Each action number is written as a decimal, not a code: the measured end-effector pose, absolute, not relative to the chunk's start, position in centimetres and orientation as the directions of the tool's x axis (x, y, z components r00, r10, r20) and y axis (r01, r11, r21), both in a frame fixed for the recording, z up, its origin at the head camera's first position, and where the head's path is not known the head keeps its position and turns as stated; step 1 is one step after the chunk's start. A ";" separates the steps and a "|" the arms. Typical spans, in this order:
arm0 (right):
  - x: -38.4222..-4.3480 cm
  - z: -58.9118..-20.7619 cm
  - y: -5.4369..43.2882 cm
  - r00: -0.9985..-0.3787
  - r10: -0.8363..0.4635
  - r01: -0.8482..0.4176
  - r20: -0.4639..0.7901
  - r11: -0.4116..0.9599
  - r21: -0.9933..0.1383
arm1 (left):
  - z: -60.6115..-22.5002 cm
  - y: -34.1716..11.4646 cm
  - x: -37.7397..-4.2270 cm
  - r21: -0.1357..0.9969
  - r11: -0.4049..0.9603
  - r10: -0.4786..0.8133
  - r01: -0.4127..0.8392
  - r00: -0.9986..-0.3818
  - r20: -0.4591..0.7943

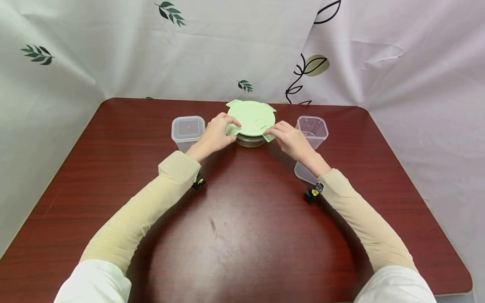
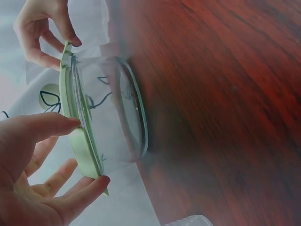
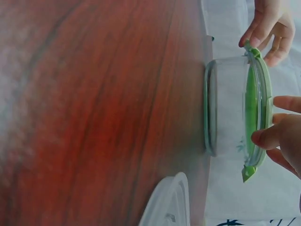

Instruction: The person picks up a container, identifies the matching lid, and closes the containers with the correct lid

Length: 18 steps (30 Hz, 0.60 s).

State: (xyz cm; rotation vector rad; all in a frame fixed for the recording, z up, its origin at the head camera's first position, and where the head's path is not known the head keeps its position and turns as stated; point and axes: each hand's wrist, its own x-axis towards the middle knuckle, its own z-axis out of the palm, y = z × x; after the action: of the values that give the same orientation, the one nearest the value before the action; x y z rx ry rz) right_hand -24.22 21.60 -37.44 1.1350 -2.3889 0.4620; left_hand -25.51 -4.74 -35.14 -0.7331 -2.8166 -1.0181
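On the top of the pale green lid [image 1: 251, 115], raised marks are shown, too small to be read. The lid is made as a smooth disc with four flaps and is seated over the rim of the glass bowl [image 1: 250, 143], which is clear, with a rounded base. One flap at the bowl's near left is held between the curled thumb and fingers of the left hand [image 1: 217, 131]; one at its near right is pinched by the right hand [image 1: 291, 139], only a small gap being left between thumb and fingertips.

To the left of the bowl, a translucent plastic box [image 1: 187, 128] is topped with a cloudy, round-cornered cover. To its right, an open plastic tub [image 1: 318, 143] is placed, and nearer than the bowl on that side a loose clear cover [image 1: 303, 171] is laid flat, partly hidden by the right wrist.

The bowl is supported by a glossy, red-brown wood-grained table [image 1: 246, 231]; behind it, whitish fabric [image 1: 113, 46] printed with leaves is hung in creases.
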 end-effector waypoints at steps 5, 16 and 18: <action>-24.1 -37.7 21.5 -0.547 -0.654 -0.796 0.522 0.600 -0.083 | -35.3 -4.9 -25.3 0.579 0.676 0.413 0.455 -0.885 0.213; -24.1 -38.3 21.7 -0.522 -0.679 -0.813 0.516 0.580 -0.060 | -35.2 -4.9 -24.8 0.528 0.721 0.412 0.448 -0.891 0.193; -24.1 -38.2 21.7 -0.519 -0.678 -0.815 0.520 0.577 -0.061 | -35.2 -4.9 -24.9 0.511 0.738 0.404 0.440 -0.895 0.188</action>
State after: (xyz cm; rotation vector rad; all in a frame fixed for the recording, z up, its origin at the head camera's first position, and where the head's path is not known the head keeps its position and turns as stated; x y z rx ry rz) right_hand -24.08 21.65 -38.21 1.1984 -2.3657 0.4147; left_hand -24.88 -4.85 -35.24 -0.6975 -2.8681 -0.8693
